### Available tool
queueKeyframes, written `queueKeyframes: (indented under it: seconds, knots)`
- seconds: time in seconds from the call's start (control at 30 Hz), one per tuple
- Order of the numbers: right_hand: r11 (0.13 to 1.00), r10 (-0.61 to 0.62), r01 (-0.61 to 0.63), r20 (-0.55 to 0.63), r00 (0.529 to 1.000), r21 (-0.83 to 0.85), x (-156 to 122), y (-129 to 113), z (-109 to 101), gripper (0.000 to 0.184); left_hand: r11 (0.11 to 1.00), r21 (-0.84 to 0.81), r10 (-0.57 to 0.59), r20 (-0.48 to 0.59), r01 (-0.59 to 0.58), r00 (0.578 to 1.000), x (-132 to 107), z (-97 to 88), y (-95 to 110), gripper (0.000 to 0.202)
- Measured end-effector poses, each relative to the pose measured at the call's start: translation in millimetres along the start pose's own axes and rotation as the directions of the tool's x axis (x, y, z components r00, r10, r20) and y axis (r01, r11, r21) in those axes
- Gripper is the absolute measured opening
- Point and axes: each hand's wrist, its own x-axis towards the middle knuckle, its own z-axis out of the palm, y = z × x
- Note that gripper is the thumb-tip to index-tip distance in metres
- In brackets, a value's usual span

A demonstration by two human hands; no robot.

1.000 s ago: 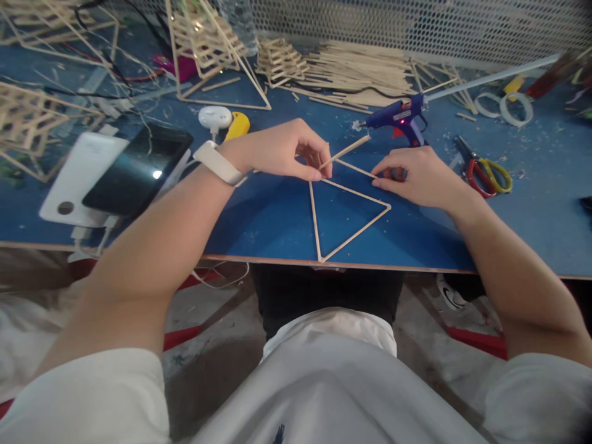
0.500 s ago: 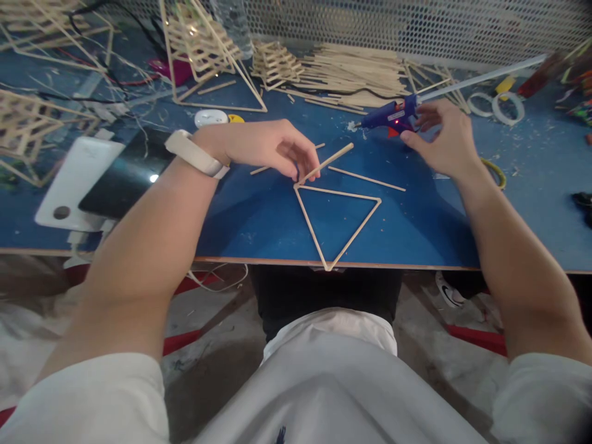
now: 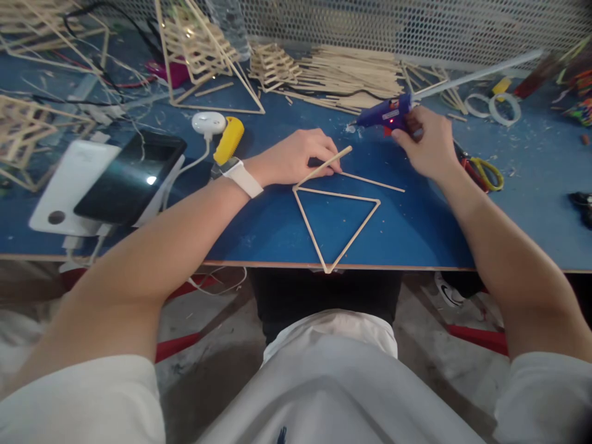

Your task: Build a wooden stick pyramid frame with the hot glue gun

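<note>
A triangle of thin wooden sticks point(image 3: 336, 225) lies flat near the front edge of the blue table point(image 3: 416, 228). My left hand point(image 3: 296, 157) is closed on a loose wooden stick point(image 3: 328, 164), held slanted above the triangle's left corner. Another loose stick point(image 3: 374, 181) lies just behind the triangle. My right hand point(image 3: 425, 148) is wrapped round the handle of the blue glue gun point(image 3: 382, 115), whose nozzle points left. A pale band sits on my left wrist.
A dark phone point(image 3: 129, 179) rests on a white device at the left. Scissors point(image 3: 481, 169) lie right of my right hand. A yellow cutter point(image 3: 229, 139), a stick pile point(image 3: 356, 77), stick frames and tape rolls point(image 3: 502, 108) crowd the back.
My right hand left the sticks, reached back to the glue gun and closed on it. My left hand slid right and lower, still pinching its stick. The triangle shifted slightly.
</note>
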Motion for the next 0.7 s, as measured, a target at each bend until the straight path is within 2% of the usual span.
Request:
queueKeyframes:
  seconds: [0.17, 0.27, 0.4, 0.5, 0.63, 0.7]
  knots:
    - [0.998, -0.042, 0.044, -0.066, 0.997, 0.033, 0.5, 3.1, 7.0, 0.071, 1.000, 0.018, 0.004, -0.022, -0.004, 1.000, -0.5, 3.4, 2.4, 0.031]
    - [0.996, -0.079, 0.081, -0.047, 0.996, 0.033, -0.4, 7.5, 8.7, 0.072, 1.000, 0.029, 0.013, -0.037, -0.012, 0.999, 0.2, 6.1, 3.1, 0.032]
    - [0.994, -0.080, 0.086, -0.086, 0.993, 0.066, -2.0, 9.7, 8.9, 0.080, 0.999, 0.030, 0.018, -0.037, -0.017, 0.999, 0.1, 7.1, 1.0, 0.033]
    - [0.993, -0.095, 0.098, -0.055, 0.994, 0.060, -2.5, 10.5, 9.0, 0.081, 0.999, 0.027, 0.022, -0.043, -0.021, 0.999, -0.7, 6.7, -0.4, 0.032]
    - [0.989, -0.064, 0.083, -0.148, 0.987, 0.123, -1.3, 12.8, 11.8, 0.064, 0.998, 0.046, 0.035, -0.048, -0.033, 0.998, -1.6, 5.8, 0.6, 0.031]
    - [0.984, -0.041, 0.067, -0.155, 0.987, 0.168, -0.2, 14.1, 14.6, 0.054, 0.998, 0.052, 0.033, -0.041, -0.031, 0.999, -1.8, 5.3, 1.9, 0.031]
